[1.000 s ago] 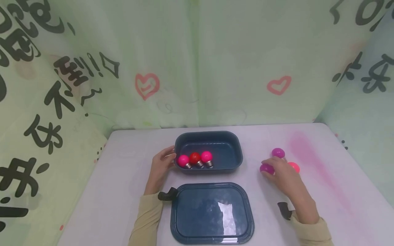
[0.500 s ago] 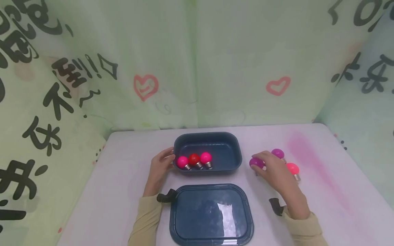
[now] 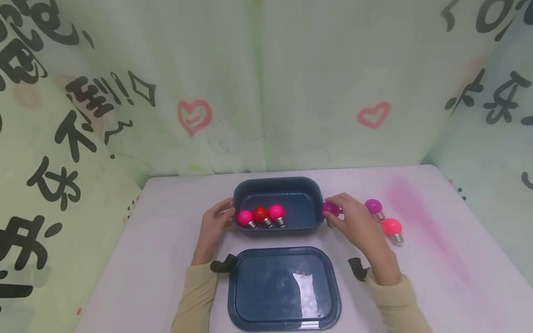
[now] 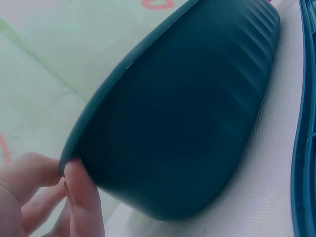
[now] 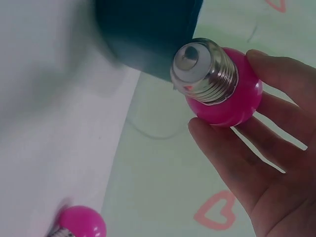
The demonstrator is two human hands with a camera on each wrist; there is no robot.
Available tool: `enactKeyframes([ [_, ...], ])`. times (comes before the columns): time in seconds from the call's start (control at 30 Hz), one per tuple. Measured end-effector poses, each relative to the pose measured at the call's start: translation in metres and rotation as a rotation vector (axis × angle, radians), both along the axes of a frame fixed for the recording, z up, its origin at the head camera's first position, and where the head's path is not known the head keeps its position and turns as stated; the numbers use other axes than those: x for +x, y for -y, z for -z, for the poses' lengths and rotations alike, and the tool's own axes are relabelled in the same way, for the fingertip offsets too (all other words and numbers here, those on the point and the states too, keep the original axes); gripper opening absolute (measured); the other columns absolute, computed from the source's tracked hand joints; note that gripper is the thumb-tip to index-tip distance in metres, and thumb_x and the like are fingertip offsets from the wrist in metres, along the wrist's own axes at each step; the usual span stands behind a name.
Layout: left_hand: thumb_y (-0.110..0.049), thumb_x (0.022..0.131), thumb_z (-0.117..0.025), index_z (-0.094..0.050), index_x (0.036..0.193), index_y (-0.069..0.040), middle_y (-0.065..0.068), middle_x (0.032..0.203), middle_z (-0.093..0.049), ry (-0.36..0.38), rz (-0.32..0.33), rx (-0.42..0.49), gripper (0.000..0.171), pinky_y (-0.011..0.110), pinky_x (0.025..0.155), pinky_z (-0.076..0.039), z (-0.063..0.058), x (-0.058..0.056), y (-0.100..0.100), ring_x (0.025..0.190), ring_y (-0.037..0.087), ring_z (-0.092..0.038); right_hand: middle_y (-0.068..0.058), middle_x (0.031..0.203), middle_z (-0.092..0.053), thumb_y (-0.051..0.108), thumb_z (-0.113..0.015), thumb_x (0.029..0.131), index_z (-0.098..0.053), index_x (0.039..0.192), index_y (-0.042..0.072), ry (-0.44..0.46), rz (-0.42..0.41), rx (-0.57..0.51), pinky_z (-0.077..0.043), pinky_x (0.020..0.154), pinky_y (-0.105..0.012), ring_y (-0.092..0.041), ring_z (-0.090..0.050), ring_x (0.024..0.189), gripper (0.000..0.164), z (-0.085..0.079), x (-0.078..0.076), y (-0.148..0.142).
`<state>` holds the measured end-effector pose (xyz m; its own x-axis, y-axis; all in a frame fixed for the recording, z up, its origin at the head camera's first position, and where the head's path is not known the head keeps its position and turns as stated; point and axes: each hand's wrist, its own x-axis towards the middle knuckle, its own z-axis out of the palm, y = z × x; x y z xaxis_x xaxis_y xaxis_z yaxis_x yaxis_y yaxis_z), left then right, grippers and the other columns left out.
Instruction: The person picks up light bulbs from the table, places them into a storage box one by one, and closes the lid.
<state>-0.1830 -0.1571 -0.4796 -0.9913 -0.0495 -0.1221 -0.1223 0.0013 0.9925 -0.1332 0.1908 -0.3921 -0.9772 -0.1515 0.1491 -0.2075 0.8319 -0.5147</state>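
Observation:
My right hand [image 3: 360,224] pinches a purple light bulb [image 3: 330,209] between thumb and fingers, right at the right end of a dark blue box [image 3: 304,215]. In the right wrist view the bulb's silver screw base [image 5: 202,69] points away from the palm. My left hand [image 3: 214,226] grips the box's left end; the left wrist view has thumb and fingers at its rim [image 4: 69,148]. Inside the box, along the near side, lie two pink bulbs, one at the left [image 3: 244,218] and one at the right [image 3: 276,212], with a red bulb [image 3: 261,214] between them.
Another purple bulb [image 3: 373,206] and a coral-pink bulb [image 3: 392,226] lie on the white table [image 3: 433,277], right of my right hand. A dark blue lid [image 3: 270,291] lies flat in front of the box. Green fabric [image 3: 308,69] with hearts and black writing surrounds the table.
The right hand has carried the purple bulb leftward from beside the other two loose bulbs to the box's right end. The left hand stays at the box.

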Motion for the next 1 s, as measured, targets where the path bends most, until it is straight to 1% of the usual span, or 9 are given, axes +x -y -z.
enactKeyframes([
  [0.27, -0.014, 0.095, -0.065, -0.062, 0.132, -0.008, 0.014, 0.130, -0.061, -0.010, -0.004, -0.009, 0.038, 0.023, 0.076, -0.056, -0.003, -0.002, 0.001, 0.100, 0.015, -0.065, -0.016, 0.113, -0.066, 0.017, -0.076, 0.087, -0.066, 0.121, 0.001, -0.045, -0.031, -0.023, -0.057, 0.086, -0.048, -0.031, -0.065, 0.100, 0.039, -0.005, -0.009, 0.016],
  [0.47, -0.012, 0.095, -0.065, -0.061, 0.133, -0.006, 0.016, 0.131, -0.060, -0.007, 0.008, 0.015, 0.039, 0.024, 0.076, -0.056, -0.001, -0.001, 0.001, 0.097, 0.013, -0.065, -0.014, 0.110, -0.066, 0.019, -0.075, 0.089, -0.065, 0.122, 0.001, -0.038, -0.047, -0.040, -0.057, 0.085, -0.046, -0.029, -0.065, 0.098, 0.039, -0.004, -0.015, 0.025],
  [0.6, -0.011, 0.094, -0.065, -0.061, 0.134, -0.005, 0.018, 0.130, -0.060, -0.003, 0.002, 0.027, 0.040, 0.023, 0.073, -0.055, 0.000, -0.001, -0.001, 0.095, 0.012, -0.064, -0.014, 0.108, -0.066, 0.019, -0.075, 0.089, -0.065, 0.121, 0.000, -0.054, -0.067, -0.052, -0.058, 0.084, -0.045, -0.028, -0.065, 0.095, 0.038, -0.001, -0.019, 0.031],
  [0.63, -0.010, 0.094, -0.065, -0.060, 0.134, -0.004, 0.019, 0.130, -0.060, 0.004, 0.002, 0.023, 0.040, 0.022, 0.073, -0.055, -0.004, 0.001, -0.001, 0.095, 0.012, -0.064, -0.015, 0.107, -0.066, 0.018, -0.075, 0.088, -0.066, 0.120, -0.001, -0.060, -0.072, -0.056, -0.058, 0.084, -0.045, -0.028, -0.064, 0.094, 0.038, 0.000, -0.021, 0.033],
  [0.67, -0.010, 0.094, -0.065, -0.061, 0.134, -0.004, 0.019, 0.130, -0.060, 0.003, 0.000, 0.018, 0.040, 0.022, 0.073, -0.055, -0.004, 0.001, -0.001, 0.095, 0.012, -0.064, -0.015, 0.107, -0.066, 0.018, -0.075, 0.088, -0.066, 0.119, -0.001, -0.067, -0.076, -0.058, -0.057, 0.084, -0.045, -0.028, -0.064, 0.094, 0.037, 0.002, -0.022, 0.035],
  [0.8, -0.011, 0.094, -0.066, -0.060, 0.134, -0.004, 0.019, 0.131, -0.059, 0.004, -0.001, 0.004, 0.041, 0.021, 0.072, -0.055, -0.006, 0.001, 0.000, 0.096, 0.011, -0.063, -0.016, 0.109, -0.066, 0.016, -0.076, 0.087, -0.066, 0.119, -0.001, -0.076, -0.079, -0.066, -0.057, 0.087, -0.046, -0.030, -0.065, 0.098, 0.037, 0.007, -0.026, 0.042],
  [0.83, -0.011, 0.094, -0.066, -0.060, 0.134, -0.004, 0.020, 0.130, -0.059, 0.001, -0.001, 0.005, 0.041, 0.021, 0.072, -0.055, -0.005, 0.001, 0.000, 0.096, 0.012, -0.063, -0.016, 0.110, -0.067, 0.016, -0.076, 0.087, -0.066, 0.119, -0.001, -0.073, -0.076, -0.065, -0.057, 0.087, -0.046, -0.031, -0.065, 0.099, 0.038, 0.009, -0.027, 0.044],
  [0.87, -0.012, 0.094, -0.066, -0.061, 0.134, -0.004, 0.019, 0.130, -0.060, -0.006, -0.001, 0.007, 0.040, 0.021, 0.072, -0.055, -0.001, -0.001, 0.000, 0.095, 0.011, -0.064, -0.016, 0.111, -0.067, 0.016, -0.077, 0.087, -0.066, 0.119, -0.001, -0.073, -0.074, -0.062, -0.056, 0.087, -0.047, -0.031, -0.065, 0.100, 0.038, 0.010, -0.028, 0.045],
  [1.0, -0.012, 0.094, -0.066, -0.061, 0.133, -0.004, 0.019, 0.130, -0.060, -0.011, 0.006, 0.014, 0.040, 0.022, 0.073, -0.055, 0.001, -0.002, 0.000, 0.097, 0.012, -0.064, -0.018, 0.111, -0.067, 0.015, -0.077, 0.086, -0.066, 0.118, -0.003, -0.076, -0.074, -0.055, -0.056, 0.088, -0.047, -0.033, -0.065, 0.102, 0.038, 0.017, -0.032, 0.050],
])
